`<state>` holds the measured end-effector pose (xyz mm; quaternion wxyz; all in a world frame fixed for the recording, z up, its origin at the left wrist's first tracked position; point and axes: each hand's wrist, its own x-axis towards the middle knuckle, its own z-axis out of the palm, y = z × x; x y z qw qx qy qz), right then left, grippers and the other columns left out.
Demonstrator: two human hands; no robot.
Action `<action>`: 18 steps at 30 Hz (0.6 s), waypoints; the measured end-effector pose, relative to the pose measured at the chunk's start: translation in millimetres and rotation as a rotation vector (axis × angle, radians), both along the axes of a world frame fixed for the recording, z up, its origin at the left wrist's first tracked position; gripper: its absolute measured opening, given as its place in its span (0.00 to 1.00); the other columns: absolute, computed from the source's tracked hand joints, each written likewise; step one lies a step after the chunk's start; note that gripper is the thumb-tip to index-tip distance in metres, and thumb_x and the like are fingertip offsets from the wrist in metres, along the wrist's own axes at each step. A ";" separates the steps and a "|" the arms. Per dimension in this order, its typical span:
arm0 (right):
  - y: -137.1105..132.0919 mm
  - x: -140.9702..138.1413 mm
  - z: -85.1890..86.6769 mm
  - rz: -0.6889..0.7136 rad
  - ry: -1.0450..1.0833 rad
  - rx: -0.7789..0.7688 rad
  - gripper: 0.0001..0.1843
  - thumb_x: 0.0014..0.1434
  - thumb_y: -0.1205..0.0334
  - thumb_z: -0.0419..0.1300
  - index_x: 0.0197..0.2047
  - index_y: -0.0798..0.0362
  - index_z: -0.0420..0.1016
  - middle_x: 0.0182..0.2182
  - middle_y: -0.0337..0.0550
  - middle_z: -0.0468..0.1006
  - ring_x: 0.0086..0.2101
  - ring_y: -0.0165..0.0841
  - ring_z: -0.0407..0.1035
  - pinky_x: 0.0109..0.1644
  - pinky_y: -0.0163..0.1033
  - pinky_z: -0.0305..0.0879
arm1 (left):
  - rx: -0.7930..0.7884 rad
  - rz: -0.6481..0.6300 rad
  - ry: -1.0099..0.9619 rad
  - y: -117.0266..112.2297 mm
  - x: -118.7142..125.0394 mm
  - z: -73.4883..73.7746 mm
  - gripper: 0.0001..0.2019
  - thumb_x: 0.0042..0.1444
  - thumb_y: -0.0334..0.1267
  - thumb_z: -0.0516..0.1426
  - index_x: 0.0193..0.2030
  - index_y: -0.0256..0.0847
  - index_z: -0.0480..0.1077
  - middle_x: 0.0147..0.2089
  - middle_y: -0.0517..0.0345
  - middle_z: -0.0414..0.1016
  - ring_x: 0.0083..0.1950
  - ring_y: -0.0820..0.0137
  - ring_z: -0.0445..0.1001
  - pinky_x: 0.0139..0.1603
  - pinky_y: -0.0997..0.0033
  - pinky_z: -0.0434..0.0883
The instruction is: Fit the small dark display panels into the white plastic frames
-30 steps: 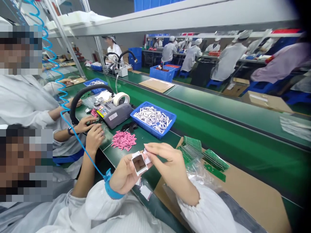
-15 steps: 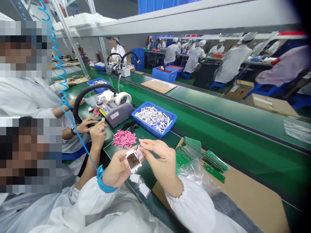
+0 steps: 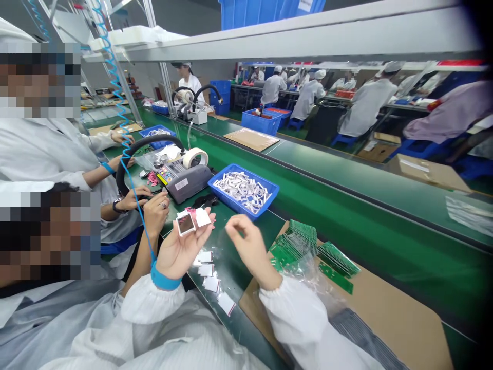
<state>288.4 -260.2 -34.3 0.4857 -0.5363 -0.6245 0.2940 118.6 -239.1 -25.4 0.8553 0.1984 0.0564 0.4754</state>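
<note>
Over the green tabletop, the left hand is palm up, its fingers bent a bit and holding a small white frame with a shiny window, plus a white slip right beside it. Looks like a pretty light grip, though I can't tell exactly how tight. There's a blue wrist strap on that arm. The right hand is empty, fingers loosely curled and partly open, touching nothing. Just below the left hand, a little row of white pieces sits on the tabletop. Nearby you've got a blue tray of white parts, a tape dispenser, and green circuit boards on cardboard. A co-worker's hand is just left of the dispenser's front end.
</note>
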 end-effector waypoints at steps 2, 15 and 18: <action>11.9 -1.6 -29.5 0.079 -0.073 -0.123 0.06 0.51 0.70 0.60 0.25 0.53 0.69 0.27 0.39 0.70 0.32 0.33 0.66 0.40 0.39 0.63 | -0.019 -0.041 -0.003 -1.6 -2.2 -3.1 0.21 0.63 0.47 0.47 0.46 0.38 0.76 0.63 0.51 0.66 0.68 0.60 0.58 0.71 0.59 0.49; -5.7 51.8 33.8 0.469 0.285 -0.161 0.20 0.62 0.48 0.50 0.49 0.50 0.73 0.48 0.48 0.74 0.47 0.38 0.70 0.49 0.45 0.67 | 0.050 -0.353 -0.038 -41.0 39.9 18.1 0.15 0.55 0.48 0.58 0.45 0.43 0.77 0.58 0.54 0.72 0.56 0.62 0.73 0.52 0.72 0.70; -26.6 66.2 51.3 0.737 0.489 -0.128 0.18 0.60 0.48 0.56 0.49 0.46 0.76 0.49 0.45 0.75 0.49 0.39 0.69 0.53 0.48 0.65 | 0.069 -0.435 -0.034 -49.0 51.1 28.0 0.15 0.51 0.48 0.62 0.43 0.42 0.78 0.54 0.53 0.75 0.52 0.63 0.76 0.47 0.75 0.71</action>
